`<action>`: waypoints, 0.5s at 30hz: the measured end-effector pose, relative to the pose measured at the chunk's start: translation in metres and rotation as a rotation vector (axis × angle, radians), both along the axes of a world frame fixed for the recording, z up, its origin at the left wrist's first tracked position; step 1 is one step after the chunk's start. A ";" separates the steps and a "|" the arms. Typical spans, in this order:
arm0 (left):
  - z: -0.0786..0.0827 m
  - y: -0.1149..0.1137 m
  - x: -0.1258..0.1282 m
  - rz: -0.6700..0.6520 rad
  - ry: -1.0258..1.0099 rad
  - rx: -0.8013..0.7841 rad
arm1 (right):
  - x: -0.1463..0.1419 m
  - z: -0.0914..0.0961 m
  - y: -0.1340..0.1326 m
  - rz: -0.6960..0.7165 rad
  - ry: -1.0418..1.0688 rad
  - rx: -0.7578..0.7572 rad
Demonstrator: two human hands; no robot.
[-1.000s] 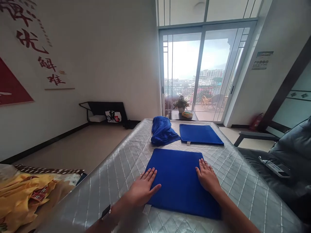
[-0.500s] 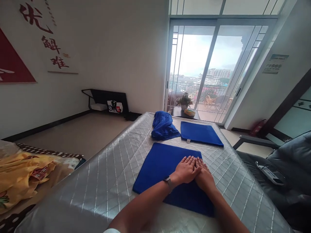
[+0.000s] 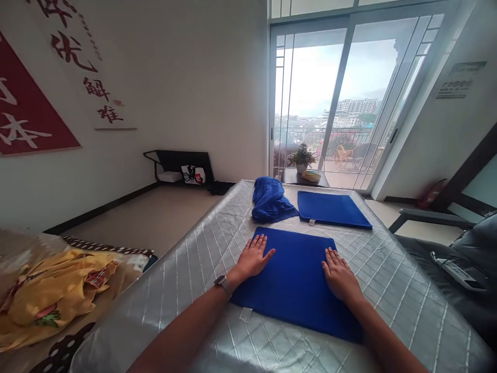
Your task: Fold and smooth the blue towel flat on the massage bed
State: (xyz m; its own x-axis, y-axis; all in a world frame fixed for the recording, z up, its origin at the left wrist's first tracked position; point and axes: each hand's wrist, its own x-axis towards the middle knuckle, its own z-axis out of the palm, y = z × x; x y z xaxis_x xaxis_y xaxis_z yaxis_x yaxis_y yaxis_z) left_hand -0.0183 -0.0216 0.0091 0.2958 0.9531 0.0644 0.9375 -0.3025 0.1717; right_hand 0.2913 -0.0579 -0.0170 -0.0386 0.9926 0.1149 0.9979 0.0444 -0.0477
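While the left hand and right hand lie flat and open, a near blue cloth spreads smooth beneath them.
Both palms face down with fingers extended, one by its left edge, one by its right, neither gripping anything. The near cloth, a matte, four-cornered folded piece, lies on a shiny silver cover quilted in diamonds. Blue pieces number three: this one, a second flat, folded cloth beyond it, and one soft, crumpled cloth heaped to that one's left. Two small white labels show, a near label and a far label, each at a flat piece's front edge. One watch circles the left wrist.
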 end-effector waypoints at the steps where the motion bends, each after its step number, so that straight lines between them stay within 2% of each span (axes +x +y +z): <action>1: 0.000 0.000 -0.003 0.010 0.003 0.001 | 0.000 -0.001 0.001 0.005 -0.004 0.004; 9: -0.007 0.000 -0.004 0.014 -0.041 0.033 | 0.004 -0.001 0.002 0.013 -0.047 -0.036; 15: -0.008 0.002 -0.004 0.007 -0.058 0.023 | 0.001 0.024 0.020 0.002 -0.074 -0.101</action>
State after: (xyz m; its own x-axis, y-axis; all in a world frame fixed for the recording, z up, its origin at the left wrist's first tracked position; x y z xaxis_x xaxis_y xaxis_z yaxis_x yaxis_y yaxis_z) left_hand -0.0224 -0.0200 0.0014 0.2844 0.9531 0.1035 0.9282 -0.3008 0.2192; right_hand 0.2919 -0.0380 0.0070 -0.0450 0.9989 0.0107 0.9988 0.0448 0.0220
